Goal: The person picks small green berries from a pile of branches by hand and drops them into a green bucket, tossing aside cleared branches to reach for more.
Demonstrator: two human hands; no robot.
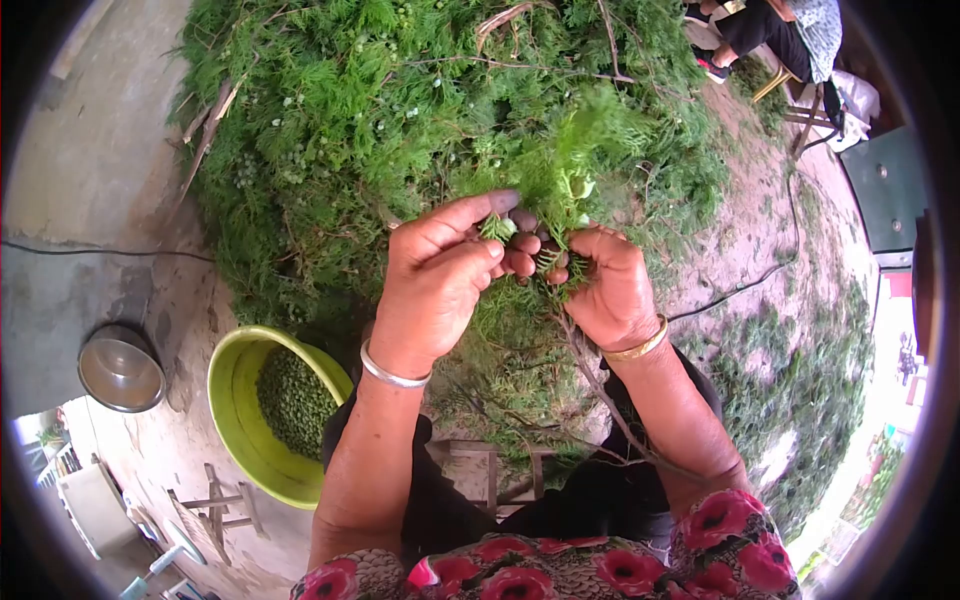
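Observation:
My left hand (436,275) wears a silver bangle. Its thumb and fingers close round a pale green seed cone (507,228) with a bit of leaf on it. Close beside it, my right hand (612,285), with a gold bangle, grips a leafy cypress branch (580,150). The branch's bare woody stem (600,390) runs down along my right forearm. More pale cones show among its leaves. The fingertips of both hands look dark and almost meet; the foliage partly hides those of my right hand.
A large heap of cypress branches (330,130) lies ahead. On my left stand a yellow-green bucket (232,425) with many green cones (292,405) inside and a metal bowl (122,368). A wooden stool (215,505) is behind them. Another person (775,40) sits at the upper right.

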